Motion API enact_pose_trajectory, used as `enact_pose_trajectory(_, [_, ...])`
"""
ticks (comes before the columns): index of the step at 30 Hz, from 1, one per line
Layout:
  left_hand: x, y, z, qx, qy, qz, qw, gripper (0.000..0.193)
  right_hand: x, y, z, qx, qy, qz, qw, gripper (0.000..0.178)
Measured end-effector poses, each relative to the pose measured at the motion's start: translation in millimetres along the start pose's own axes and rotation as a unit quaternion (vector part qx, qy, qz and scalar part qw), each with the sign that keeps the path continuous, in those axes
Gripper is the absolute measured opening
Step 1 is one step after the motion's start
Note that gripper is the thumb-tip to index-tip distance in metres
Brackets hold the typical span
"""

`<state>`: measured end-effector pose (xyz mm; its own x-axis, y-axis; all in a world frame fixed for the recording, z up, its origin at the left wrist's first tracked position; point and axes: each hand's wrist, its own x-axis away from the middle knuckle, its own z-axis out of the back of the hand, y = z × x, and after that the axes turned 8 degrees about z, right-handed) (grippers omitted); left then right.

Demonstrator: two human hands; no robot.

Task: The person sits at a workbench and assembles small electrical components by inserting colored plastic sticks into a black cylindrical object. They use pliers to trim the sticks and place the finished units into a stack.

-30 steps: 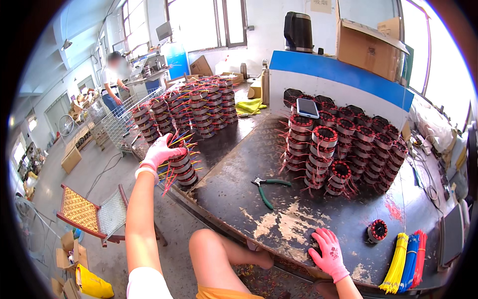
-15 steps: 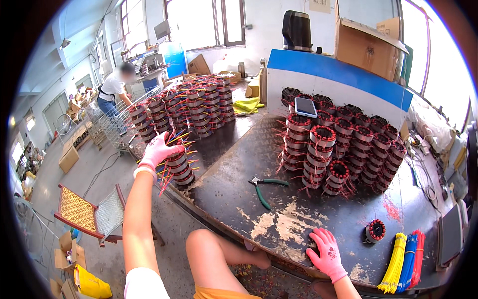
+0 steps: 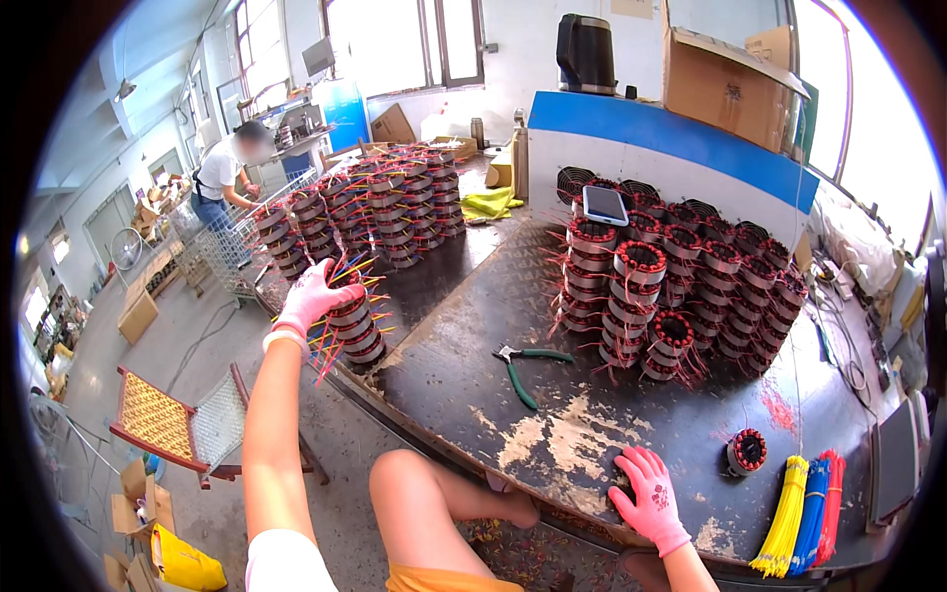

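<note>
My left hand [image 3: 318,299], in a pink glove, is closed around the top of a stack of motor stators [image 3: 357,333] at the table's left edge. Yellow, blue and red wire ends stick out around its fingers; the far fingertips are partly hidden. My right hand [image 3: 651,501], also gloved in pink, lies on the worn tabletop near the front edge, fingers stretched out and holding nothing. To its right stands a single stator [image 3: 747,452] with red windings. Beyond it are bundles of yellow wires [image 3: 782,515], blue wires [image 3: 810,518] and red wires [image 3: 832,508].
Green-handled cutting pliers [image 3: 531,373] lie mid-table. Stator stacks [image 3: 681,276] fill the back right, with a phone [image 3: 605,205] on top. More wired stacks [image 3: 395,212] stand at the back left. A co-worker [image 3: 225,173] bends over a wire cart [image 3: 225,255]. A chair [image 3: 182,419] stands left.
My left hand stays on the stator stack and my right hand stays on the table. The co-worker's hand has lifted a little. The view has shifted slightly.
</note>
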<state>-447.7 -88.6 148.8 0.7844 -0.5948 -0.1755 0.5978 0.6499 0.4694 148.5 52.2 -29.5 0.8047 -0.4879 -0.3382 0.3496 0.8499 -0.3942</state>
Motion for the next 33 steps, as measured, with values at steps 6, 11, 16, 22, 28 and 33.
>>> enact_pose_trajectory(6, [-9,-31,2,-0.001,0.012,-0.011,1.0,0.107,-6,-7,-7,-0.009,0.006,0.014,1.0,0.054])
enact_pose_trajectory(11, [-15,2,-4,-0.006,0.198,-0.079,0.977,0.082,-1,-5,-2,-0.012,0.056,0.022,0.998,0.049])
enact_pose_trajectory(16, [10,47,-35,0.031,0.251,-0.285,0.925,0.044,26,26,29,0.092,0.189,0.009,0.978,0.044])
enact_pose_trajectory(22, [135,86,-81,0.103,0.065,-0.371,0.921,0.048,93,113,101,0.275,0.134,-0.198,0.931,0.067])
enact_pose_trajectory(28, [244,165,-146,0.074,-0.068,-0.488,0.867,0.054,91,112,114,0.286,0.095,-0.089,0.949,0.025])
enact_pose_trajectory(33, [309,184,-194,0.115,-0.092,-0.606,0.781,0.062,56,29,55,0.167,0.216,0.087,0.958,0.016])
